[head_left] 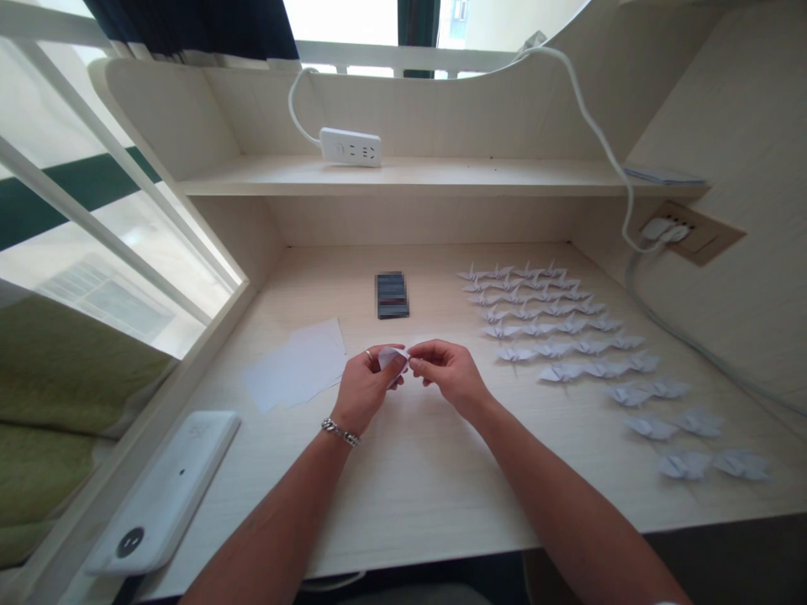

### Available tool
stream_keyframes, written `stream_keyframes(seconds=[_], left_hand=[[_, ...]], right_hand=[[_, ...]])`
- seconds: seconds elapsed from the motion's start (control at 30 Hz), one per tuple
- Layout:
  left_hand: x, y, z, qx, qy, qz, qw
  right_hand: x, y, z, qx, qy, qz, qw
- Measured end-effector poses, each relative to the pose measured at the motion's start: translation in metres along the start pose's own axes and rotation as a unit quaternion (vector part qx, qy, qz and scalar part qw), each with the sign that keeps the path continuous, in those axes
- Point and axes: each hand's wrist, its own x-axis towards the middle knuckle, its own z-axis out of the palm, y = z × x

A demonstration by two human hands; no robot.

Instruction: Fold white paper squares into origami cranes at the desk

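Both hands meet above the middle of a pale wooden desk (pixel 409 479). My left hand (pixel 366 388), with a ring and a chain bracelet, pinches a small folded piece of white paper (pixel 391 358). My right hand (pixel 447 370) pinches the same paper from the right side, fingers closed on its edge. The paper is held just above the desk surface. To the left of my left hand lie loose white paper sheets (pixel 296 365), flat on the desk.
Several folded white paper cranes (pixel 567 344) stand in rows on the right half of the desk. A dark phone (pixel 392 295) lies behind my hands. A white device (pixel 165 491) sits at the front left. A power strip (pixel 350 146) rests on the shelf, and a cable (pixel 621 181) runs to a wall socket (pixel 674 231).
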Motion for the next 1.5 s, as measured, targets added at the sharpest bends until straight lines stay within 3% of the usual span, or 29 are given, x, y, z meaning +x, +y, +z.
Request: stream_keyframes(seconds=[0.13, 0.23, 0.33, 0.43, 0.5, 0.67, 0.83, 0.93, 1.07, 1.2, 1.33, 1.5], left_hand=[[0.0, 0.0, 0.0, 0.012, 0.008, 0.01, 1.0], [-0.003, -0.001, 0.0, 0.091, 0.056, 0.06, 0.992], [-0.007, -0.002, 0.002, 0.222, 0.103, 0.136, 0.96], [-0.009, -0.005, 0.004, 0.305, 0.109, 0.204, 0.924], [-0.009, -0.008, 0.004, 0.333, 0.105, 0.236, 0.907], [-0.007, -0.01, 0.0, 0.358, 0.095, 0.278, 0.886], [-0.008, -0.007, 0.0, 0.346, 0.087, 0.291, 0.888], [-0.008, -0.007, 0.001, 0.314, 0.084, 0.264, 0.908], [-0.005, -0.01, 0.002, 0.226, 0.084, 0.164, 0.956], [-0.001, -0.009, 0.002, 0.121, 0.059, 0.106, 0.985], [-0.001, -0.004, 0.002, 0.02, 0.044, 0.046, 0.998], [-0.003, -0.002, 0.002, -0.046, -0.004, 0.018, 0.999]], right_hand=[[-0.002, -0.004, -0.001, -0.033, -0.015, -0.01, 0.999], [-0.006, -0.008, 0.002, -0.127, -0.009, -0.065, 0.99], [-0.011, -0.008, 0.008, -0.255, 0.039, -0.143, 0.955], [-0.013, -0.006, 0.013, -0.351, 0.092, -0.19, 0.912], [-0.014, -0.004, 0.014, -0.37, 0.109, -0.203, 0.9], [-0.013, -0.007, 0.011, -0.298, 0.145, -0.204, 0.921], [-0.009, -0.006, 0.006, -0.204, 0.129, -0.142, 0.96], [-0.007, -0.003, 0.006, -0.169, 0.113, -0.106, 0.974], [-0.005, -0.001, 0.006, -0.137, 0.055, -0.049, 0.988], [-0.003, -0.004, 0.004, -0.064, -0.008, 0.0, 0.998], [-0.001, -0.005, 0.002, 0.015, -0.039, 0.047, 0.998], [0.0, -0.001, 0.001, -0.026, -0.025, 0.003, 0.999]])
